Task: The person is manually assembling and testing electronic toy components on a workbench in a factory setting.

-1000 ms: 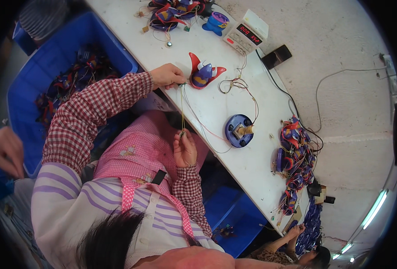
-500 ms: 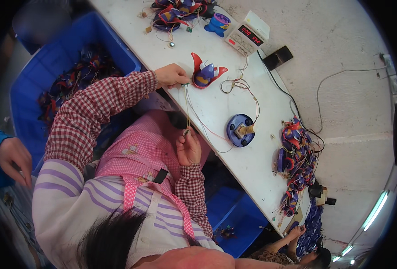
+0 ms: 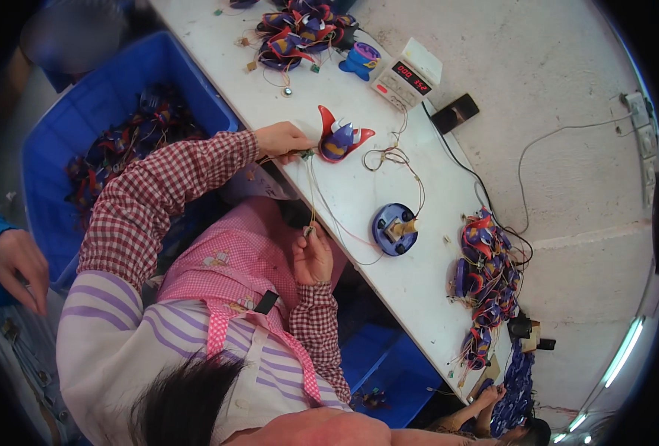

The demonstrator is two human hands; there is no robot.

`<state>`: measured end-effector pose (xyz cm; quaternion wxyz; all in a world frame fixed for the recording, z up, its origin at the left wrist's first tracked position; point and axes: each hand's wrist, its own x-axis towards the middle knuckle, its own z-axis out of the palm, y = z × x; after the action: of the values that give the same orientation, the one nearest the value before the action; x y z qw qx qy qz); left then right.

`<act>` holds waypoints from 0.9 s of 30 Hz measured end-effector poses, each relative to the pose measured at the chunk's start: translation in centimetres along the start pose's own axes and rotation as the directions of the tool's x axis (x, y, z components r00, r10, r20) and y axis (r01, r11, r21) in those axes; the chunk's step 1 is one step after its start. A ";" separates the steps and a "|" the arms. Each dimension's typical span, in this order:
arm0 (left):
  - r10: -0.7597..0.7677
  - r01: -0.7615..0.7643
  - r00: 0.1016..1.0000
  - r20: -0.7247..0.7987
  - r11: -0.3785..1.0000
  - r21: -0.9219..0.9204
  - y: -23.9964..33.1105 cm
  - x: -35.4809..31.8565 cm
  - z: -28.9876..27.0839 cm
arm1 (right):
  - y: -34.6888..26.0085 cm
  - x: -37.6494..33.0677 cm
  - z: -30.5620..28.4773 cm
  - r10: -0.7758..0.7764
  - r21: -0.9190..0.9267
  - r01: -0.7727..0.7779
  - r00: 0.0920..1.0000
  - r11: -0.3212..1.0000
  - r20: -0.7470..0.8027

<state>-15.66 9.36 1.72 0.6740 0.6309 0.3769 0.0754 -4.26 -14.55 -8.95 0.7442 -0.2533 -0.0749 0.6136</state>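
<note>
My left hand is at the table's near edge, its fingers closed on a small green circuit board with thin wires. Lower down, off the table edge, my right hand pinches a small wired part, its exact kind too small to tell. Thin wires run between the two hands. Just beyond my left hand lies a purple toy shell with red wing-like sides and white points. A round blue-purple base with a tan piece on it lies farther right, wired to the looped leads.
A power supply with a red display, a dark phone and a blue toy figure stand at the back. Toy piles lie at right and far left. A blue bin is left; another person's hand is near it.
The whole view has shifted slightly, so the table and its things sit a little lower in the picture. Both hands keep their holds, with little movement relative to the table.
</note>
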 end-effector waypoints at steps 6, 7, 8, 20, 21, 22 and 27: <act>0.283 -0.301 0.942 -0.183 0.950 -0.083 -3.5 -1.4 -0.8 | 0.6 0.1 -0.7 0.062 0.000 -0.062 0.998 0.998 0.007; 0.402 -0.431 0.847 -0.349 0.903 -0.005 -4.2 -2.4 -0.7 | 0.7 -0.1 -0.6 0.052 0.003 -0.052 0.999 0.999 0.007; 0.511 -0.538 0.707 -0.488 0.837 0.098 -4.9 -3.4 -0.3 | 0.4 -0.3 -0.5 0.040 0.004 -0.040 0.999 0.999 0.007; 0.506 -0.329 0.473 -0.721 0.861 0.388 -21.1 -3.4 6.1 | 0.9 -0.2 -0.5 0.053 -0.022 -0.052 0.999 0.998 0.010; 0.503 -0.330 0.484 -0.716 0.863 0.383 -20.6 -3.7 6.2 | 1.0 -0.2 -0.5 0.048 -0.021 -0.048 0.999 0.999 -0.002; 0.397 -0.407 0.602 -0.692 0.899 0.161 -20.2 -4.2 6.2 | 1.0 -0.3 -0.6 0.058 -0.017 -0.058 0.998 0.998 -0.012; 0.158 -0.339 0.923 -0.350 0.764 -0.550 -15.0 -7.4 6.5 | 0.9 0.1 -0.4 0.105 -0.118 -0.103 0.994 0.988 0.013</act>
<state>-22.59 -2.97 -9.40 0.7615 0.4116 0.3379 0.3696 -4.87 -14.50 -9.75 0.6944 -0.2941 -0.1045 0.6484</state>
